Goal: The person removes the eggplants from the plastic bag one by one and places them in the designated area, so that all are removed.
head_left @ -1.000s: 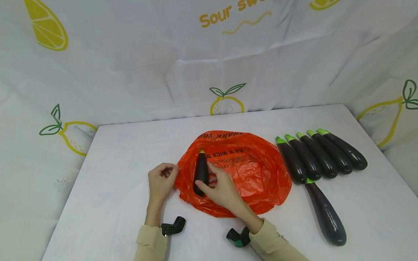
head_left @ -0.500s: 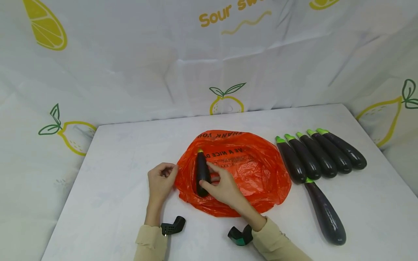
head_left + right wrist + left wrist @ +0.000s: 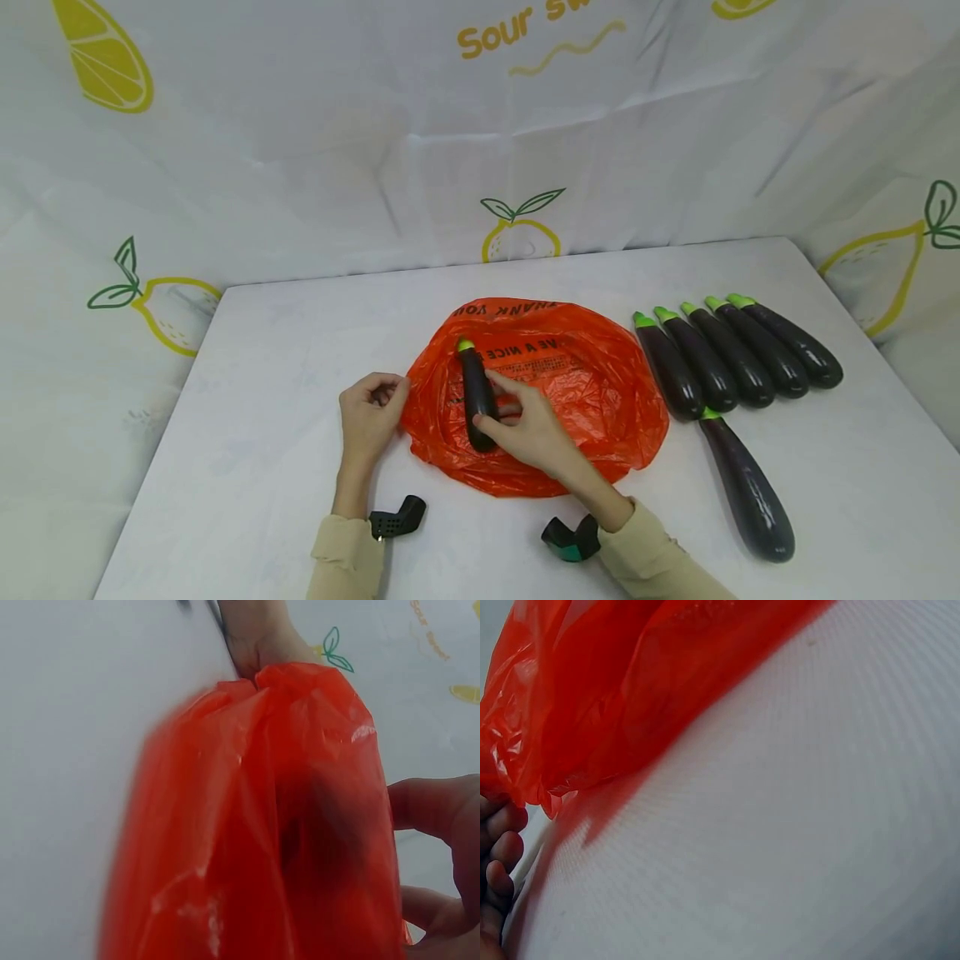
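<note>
A dark purple eggplant (image 3: 478, 396) with a green stem lies within the open mouth of a red plastic bag (image 3: 592, 408), its stem end pointing away and slightly left. My right hand (image 3: 528, 425) grips its lower right side between thumb and fingers. On the bag's left edge, my left hand (image 3: 371, 417) pinches the film with curled fingers. The left wrist view shows those fingertips (image 3: 506, 847) right at the gathered plastic (image 3: 592, 697). Through the bag's wall (image 3: 210, 847) in the right wrist view, the eggplant shows as a blurred dark shape.
Several eggplants (image 3: 731, 358) lie side by side on the white table (image 3: 285, 350), right of the bag. Another eggplant (image 3: 750, 492) lies nearer, its stem touching the row's near end. A white cloth printed with lemons (image 3: 521, 237) hangs behind the table.
The held eggplant has shifted right inside the bag's mouth, its lower end swinging right with my right hand. My left hand stays on the bag's edge.
</note>
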The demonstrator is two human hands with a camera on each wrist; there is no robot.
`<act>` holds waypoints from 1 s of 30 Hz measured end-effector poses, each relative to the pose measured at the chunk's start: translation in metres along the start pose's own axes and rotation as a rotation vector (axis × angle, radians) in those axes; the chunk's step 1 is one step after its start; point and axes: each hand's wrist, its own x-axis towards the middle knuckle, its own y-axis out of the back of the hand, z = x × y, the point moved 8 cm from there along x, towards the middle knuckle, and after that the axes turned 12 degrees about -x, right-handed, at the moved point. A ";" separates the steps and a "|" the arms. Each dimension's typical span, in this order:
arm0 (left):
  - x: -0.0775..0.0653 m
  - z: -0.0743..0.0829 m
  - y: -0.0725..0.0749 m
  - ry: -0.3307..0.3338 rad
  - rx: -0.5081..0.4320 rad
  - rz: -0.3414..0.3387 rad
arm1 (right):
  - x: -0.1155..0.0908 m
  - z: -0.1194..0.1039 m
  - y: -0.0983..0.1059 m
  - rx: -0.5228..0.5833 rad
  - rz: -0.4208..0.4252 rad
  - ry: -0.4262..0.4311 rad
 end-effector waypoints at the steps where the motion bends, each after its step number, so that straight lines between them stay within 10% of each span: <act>1: 0.000 0.000 0.000 -0.003 -0.004 -0.004 | 0.000 0.000 0.001 -0.006 0.002 0.005; 30: 0.001 -0.001 -0.001 0.015 0.001 -0.013 | -0.032 0.011 0.046 -0.109 0.001 -0.046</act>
